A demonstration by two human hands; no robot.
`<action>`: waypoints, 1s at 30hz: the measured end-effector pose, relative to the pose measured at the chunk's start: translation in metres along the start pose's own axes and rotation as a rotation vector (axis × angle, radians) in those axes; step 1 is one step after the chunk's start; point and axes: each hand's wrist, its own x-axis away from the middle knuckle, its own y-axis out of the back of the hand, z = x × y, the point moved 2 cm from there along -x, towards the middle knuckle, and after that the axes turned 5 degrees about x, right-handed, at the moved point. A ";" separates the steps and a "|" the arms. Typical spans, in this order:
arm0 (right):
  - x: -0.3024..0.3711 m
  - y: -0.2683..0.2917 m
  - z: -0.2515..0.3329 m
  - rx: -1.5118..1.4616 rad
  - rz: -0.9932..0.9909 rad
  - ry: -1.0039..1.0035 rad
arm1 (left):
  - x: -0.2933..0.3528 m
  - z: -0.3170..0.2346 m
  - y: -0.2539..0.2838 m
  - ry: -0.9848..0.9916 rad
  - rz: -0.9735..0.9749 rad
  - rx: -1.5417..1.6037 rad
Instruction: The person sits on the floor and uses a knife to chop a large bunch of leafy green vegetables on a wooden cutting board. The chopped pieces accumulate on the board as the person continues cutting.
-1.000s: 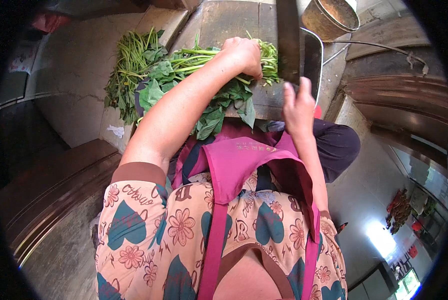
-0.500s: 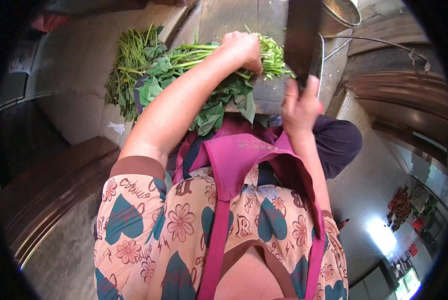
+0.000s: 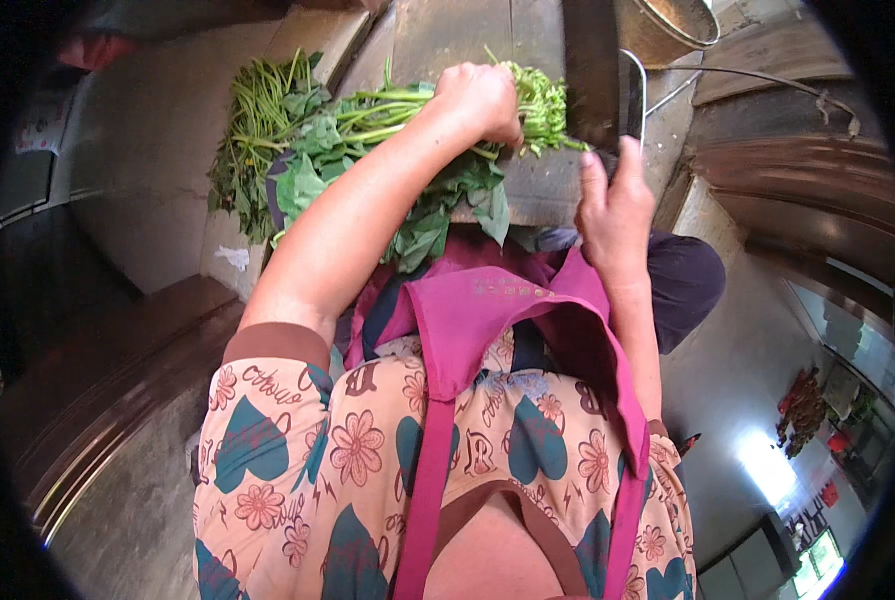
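Observation:
My left hand (image 3: pixel 480 103) is closed over a bunch of leafy greens (image 3: pixel 383 115), pressing it onto a wooden board (image 3: pixel 538 195). The stem ends stick out to the right of that hand as a cluster of short pale-green stalks (image 3: pixel 540 108). In my right hand (image 3: pixel 616 210) is a cleaver (image 3: pixel 593 75) with a broad dark blade, which points away from me just right of the stalks. My fingers hide most of its handle. Broad leaves hang over the board's near edge, below my left wrist.
Another pile of greens (image 3: pixel 268 130) lies at the left. Beyond the cleaver, a pale-rimmed container (image 3: pixel 640 90) shows in part, with a bucket (image 3: pixel 683 22) at the far right. A thin cable (image 3: pixel 758 82) runs beside them. A white scrap (image 3: pixel 233 257) lies at left.
The cleaver has shifted slightly left, closer to the stalks, showing more of the pale-rimmed container. My right hand has turned and moved a little right. My left hand has barely moved.

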 end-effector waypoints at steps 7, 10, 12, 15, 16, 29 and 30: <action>-0.023 -0.028 -0.022 0.170 0.118 -0.005 | 0.004 -0.001 0.003 -0.002 -0.083 0.020; -0.019 0.004 0.001 0.049 -0.095 0.112 | 0.002 0.002 -0.008 -0.074 -0.191 0.043; -0.013 -0.004 -0.003 0.046 -0.121 0.100 | 0.005 0.003 -0.013 -0.078 -0.160 0.043; -0.029 -0.044 -0.043 0.171 0.123 0.036 | 0.004 0.003 -0.012 -0.079 -0.136 0.042; -0.032 -0.037 -0.040 0.137 0.075 0.056 | 0.006 0.003 -0.013 -0.066 -0.132 0.033; -0.018 0.004 0.004 -0.016 -0.100 0.145 | 0.003 0.000 -0.003 -0.041 -0.029 -0.027; -0.011 0.009 0.008 -0.067 -0.155 0.149 | 0.000 -0.002 -0.004 -0.035 -0.024 -0.051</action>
